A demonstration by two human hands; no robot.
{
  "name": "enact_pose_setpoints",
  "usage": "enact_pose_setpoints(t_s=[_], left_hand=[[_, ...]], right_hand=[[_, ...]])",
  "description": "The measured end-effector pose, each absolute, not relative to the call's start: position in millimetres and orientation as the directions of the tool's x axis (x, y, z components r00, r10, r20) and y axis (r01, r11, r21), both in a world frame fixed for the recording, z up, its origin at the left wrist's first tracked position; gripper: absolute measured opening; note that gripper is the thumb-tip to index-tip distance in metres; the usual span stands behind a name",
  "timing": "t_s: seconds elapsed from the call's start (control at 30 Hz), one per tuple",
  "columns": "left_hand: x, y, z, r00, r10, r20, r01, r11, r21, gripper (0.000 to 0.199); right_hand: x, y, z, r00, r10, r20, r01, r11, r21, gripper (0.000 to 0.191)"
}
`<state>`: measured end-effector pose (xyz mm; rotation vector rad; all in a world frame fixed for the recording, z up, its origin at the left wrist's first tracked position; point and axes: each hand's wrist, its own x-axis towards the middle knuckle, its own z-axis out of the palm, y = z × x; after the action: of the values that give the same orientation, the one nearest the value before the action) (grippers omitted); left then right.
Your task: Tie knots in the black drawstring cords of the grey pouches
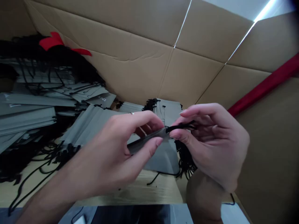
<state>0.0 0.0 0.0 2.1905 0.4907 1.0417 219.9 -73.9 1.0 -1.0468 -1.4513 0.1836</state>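
Note:
My left hand (119, 146) is closed on the edge of a flat grey paper bag (143, 142), thumb in front and fingers behind. Black cord (178, 126) comes out at the bag's right corner. There my right hand (213, 144) pinches the cord between thumb and index finger, its loose ends lying across the palm. Below both hands lies a grey sheet or bag (161, 160), partly covered by them. A bunch of black cord ends (187, 161) hangs beside it, under my right hand.
Stacked grey bags with black cords (81, 124) fill the left side, some piled high (28, 115). A red strip (52, 42) lies on the black cords at the back. Cardboard walls (130, 46) enclose the far side and right, with a dark red band (263, 87) along the right edge.

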Motion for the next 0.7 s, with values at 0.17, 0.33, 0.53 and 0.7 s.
enact_pose_setpoints(t_s=[0.17, 0.33, 0.53, 0.7], left_hand=[[13, -5, 0, 0.592, 0.568, 0.571, -0.183, -0.596, 0.782, 0.009], [12, -1, 0, 0.61, 0.578, 0.542, -0.202, -0.548, 0.812, 0.008], [14, 0, -4, 0.541, 0.631, 0.555, -0.118, -0.597, 0.793, 0.011], [17, 4, -4, 0.531, 0.606, 0.592, -0.149, -0.621, 0.77, 0.006]], right_hand=[[221, -75, -5, 0.169, 0.619, 0.767, 0.477, 0.629, -0.613, 0.043], [227, -76, -6, 0.099, 0.616, 0.782, 0.573, 0.607, -0.551, 0.04], [231, -72, -6, 0.018, 0.66, 0.751, 0.518, 0.636, -0.572, 0.031], [233, -73, -6, 0.01, 0.661, 0.751, 0.513, 0.641, -0.571, 0.017]])
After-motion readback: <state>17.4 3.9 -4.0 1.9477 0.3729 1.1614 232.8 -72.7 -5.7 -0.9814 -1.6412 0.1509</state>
